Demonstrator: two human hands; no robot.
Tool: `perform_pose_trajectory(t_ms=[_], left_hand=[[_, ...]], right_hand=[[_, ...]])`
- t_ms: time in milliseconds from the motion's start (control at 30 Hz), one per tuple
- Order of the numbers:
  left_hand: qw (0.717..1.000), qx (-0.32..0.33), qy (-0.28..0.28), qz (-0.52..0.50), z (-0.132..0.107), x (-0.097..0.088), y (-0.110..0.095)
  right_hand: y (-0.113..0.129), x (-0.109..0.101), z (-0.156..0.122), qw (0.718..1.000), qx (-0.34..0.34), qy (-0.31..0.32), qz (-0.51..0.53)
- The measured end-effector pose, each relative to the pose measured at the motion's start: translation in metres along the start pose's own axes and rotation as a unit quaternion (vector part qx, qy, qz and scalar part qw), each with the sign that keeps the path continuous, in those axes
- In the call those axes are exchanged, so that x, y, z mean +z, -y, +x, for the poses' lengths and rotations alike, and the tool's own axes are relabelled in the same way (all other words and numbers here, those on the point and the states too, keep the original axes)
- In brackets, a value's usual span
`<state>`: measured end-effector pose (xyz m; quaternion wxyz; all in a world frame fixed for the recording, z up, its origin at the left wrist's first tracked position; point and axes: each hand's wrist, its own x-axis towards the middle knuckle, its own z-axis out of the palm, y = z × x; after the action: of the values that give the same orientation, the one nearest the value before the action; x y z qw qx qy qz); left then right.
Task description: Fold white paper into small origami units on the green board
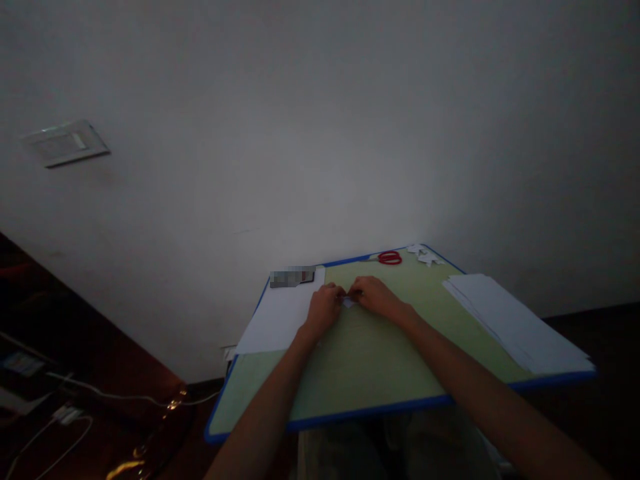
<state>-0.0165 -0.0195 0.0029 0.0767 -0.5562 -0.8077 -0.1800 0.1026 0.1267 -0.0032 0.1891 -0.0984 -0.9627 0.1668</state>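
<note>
Between my two hands, over the middle of the table, is a small piece of white paper [349,303]. My left hand [326,305] closes on its left side, fingertips pinched together. From the other side my right hand [374,293] pinches the same paper, the fingertips of both hands nearly meeting. My fingers hide part of the paper, so its full shape cannot be made out. Left of my left hand lies a white sheet [280,321]. Beyond my right hand, near the back edge, rest red-handled scissors [389,258].
The light green table [370,380] has a blue rim and stands against a grey wall. A stack of white paper [520,323] lies at the right. Small white paper pieces [425,255] sit at the back corner. A partly blurred dark flat object [291,277] tops the left sheet.
</note>
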Motion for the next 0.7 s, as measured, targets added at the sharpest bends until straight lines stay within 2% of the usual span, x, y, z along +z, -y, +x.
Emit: perform_pose_trajectory(t_ms=[267, 467, 700], left_hand=[[1.000, -0.019, 0.011, -0.001, 0.004, -0.002, -0.002], [0.997, -0.073, 0.006, -0.001, 0.009, 0.003, -0.006], [0.991, -0.131, 0.035, -0.006, 0.017, 0.002, -0.011]], right_hand=[[0.011, -0.005, -0.003, 0.999, 0.036, 0.009, -0.039], [0.002, -0.005, 0.002, 0.998, 0.052, 0.037, -0.008], [-0.001, 0.002, 0.013, 0.994, 0.093, 0.048, 0.014]])
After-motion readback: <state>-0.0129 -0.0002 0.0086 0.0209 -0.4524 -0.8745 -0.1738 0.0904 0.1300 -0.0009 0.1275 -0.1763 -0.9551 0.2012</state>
